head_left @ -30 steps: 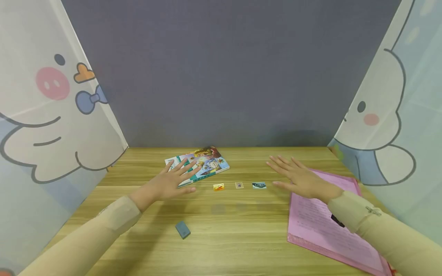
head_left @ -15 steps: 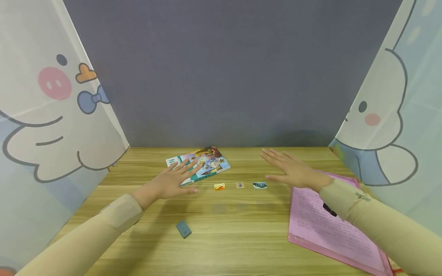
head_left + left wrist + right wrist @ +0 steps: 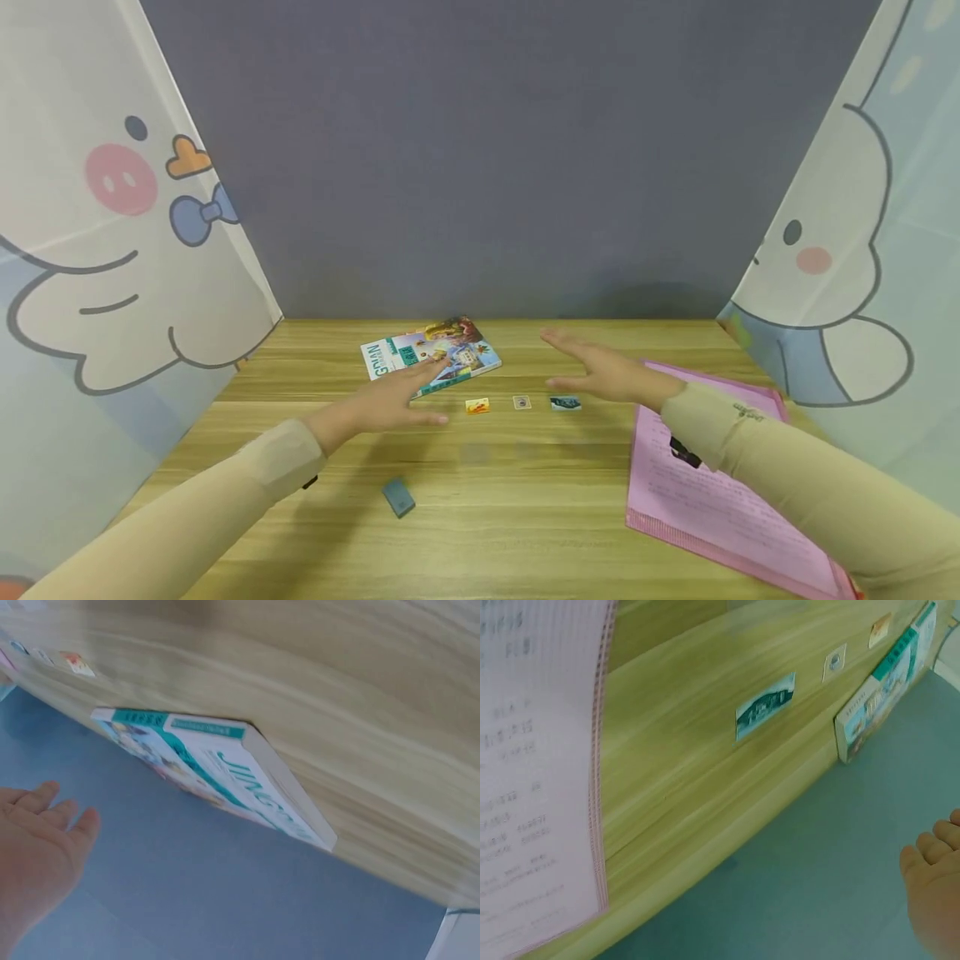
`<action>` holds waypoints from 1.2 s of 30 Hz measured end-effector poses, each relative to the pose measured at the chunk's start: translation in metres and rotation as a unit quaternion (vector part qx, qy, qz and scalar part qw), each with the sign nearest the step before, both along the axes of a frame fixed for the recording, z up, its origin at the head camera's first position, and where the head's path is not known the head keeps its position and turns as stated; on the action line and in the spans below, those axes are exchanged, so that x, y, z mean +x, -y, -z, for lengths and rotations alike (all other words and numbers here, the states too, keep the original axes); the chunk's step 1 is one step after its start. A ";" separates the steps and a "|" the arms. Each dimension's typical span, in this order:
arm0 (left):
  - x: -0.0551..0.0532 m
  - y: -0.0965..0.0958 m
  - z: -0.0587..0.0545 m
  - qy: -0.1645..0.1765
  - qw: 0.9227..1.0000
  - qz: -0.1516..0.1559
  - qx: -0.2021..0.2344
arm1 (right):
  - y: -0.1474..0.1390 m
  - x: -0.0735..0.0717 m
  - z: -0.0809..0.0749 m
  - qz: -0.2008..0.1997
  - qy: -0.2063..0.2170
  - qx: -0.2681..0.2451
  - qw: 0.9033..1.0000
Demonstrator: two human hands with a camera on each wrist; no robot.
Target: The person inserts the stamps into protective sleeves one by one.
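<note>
My left hand (image 3: 386,402), fingers straight and thumb apart, is held over the table and overlaps the lower edge of a colourful paperback book (image 3: 468,354). It grips nothing; the left wrist view shows its fingers (image 3: 56,810) beside the book (image 3: 202,769). On the other side, my right hand (image 3: 607,371) is outstretched, thumb apart, with nothing in it. Between the hands lie three small stamp-like pictures in a row: a yellow one (image 3: 477,406), a pale square one (image 3: 521,402) and a dark teal one (image 3: 566,403), the last nearest my right hand.
A pink folder (image 3: 675,492) with printed sheets lies at the right, partly under my right arm. Nearer, left of centre, is a small grey-blue block (image 3: 398,497). A dark grey partition (image 3: 495,167) closes the table's back, with cartoon-printed cloth at both sides.
Both hands have moved inward, toward each other, and turned from palm-down to more edge-on. The right hand moved left from beside the folder. The book, pictures and block lie where they were.
</note>
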State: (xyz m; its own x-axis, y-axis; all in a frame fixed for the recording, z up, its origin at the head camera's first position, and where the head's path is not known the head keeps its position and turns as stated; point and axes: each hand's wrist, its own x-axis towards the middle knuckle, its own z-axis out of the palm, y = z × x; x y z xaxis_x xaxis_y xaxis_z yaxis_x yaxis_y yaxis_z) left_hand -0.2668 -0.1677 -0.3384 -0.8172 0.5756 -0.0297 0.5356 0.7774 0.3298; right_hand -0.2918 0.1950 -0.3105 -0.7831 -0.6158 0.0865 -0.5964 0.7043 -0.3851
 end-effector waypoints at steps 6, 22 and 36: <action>0.003 -0.013 0.008 0.057 0.996 -0.026 0.065 | 0.013 -0.003 -0.002 0.001 0.033 -0.001 0.999; 0.012 -0.048 0.033 0.123 0.976 -0.089 0.159 | 0.048 -0.020 0.028 0.072 0.163 -0.147 0.973; 0.011 -0.067 0.045 0.148 0.964 -0.155 0.157 | 0.096 -0.037 0.062 0.173 0.253 -0.192 0.932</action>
